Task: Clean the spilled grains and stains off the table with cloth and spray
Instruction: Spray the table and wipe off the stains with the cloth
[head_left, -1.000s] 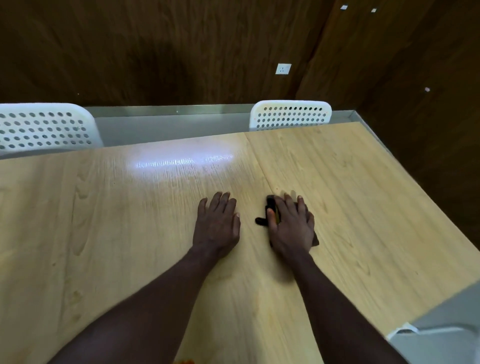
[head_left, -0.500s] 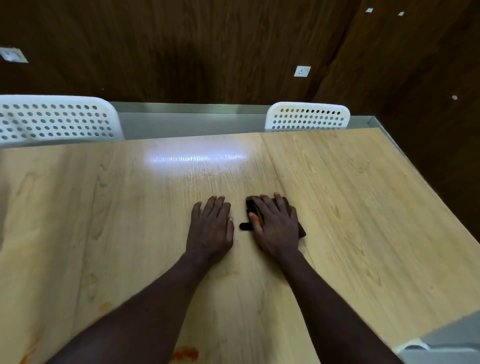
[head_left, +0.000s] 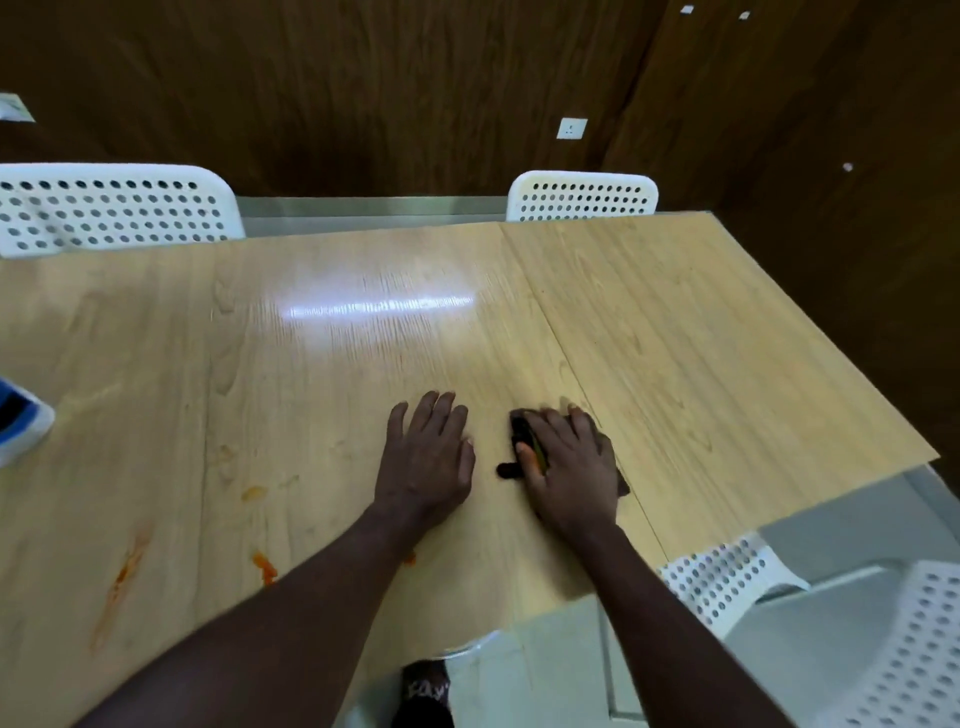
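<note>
Right hand (head_left: 569, 467) flat, pressing the small dark cloth (head_left: 519, 434) on the light wood-grain table (head_left: 701, 338), left hand (head_left: 423, 457) flat and empty just beside it; orange smears (head_left: 265, 569) lie left and nearer me (left hand's side), so I'd sweep the cloth left-and-back.

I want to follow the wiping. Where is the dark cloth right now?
In the head view, the dark cloth lies on the table right of centre, pressed flat under the right hand, with the left hand flat beside it.
</note>
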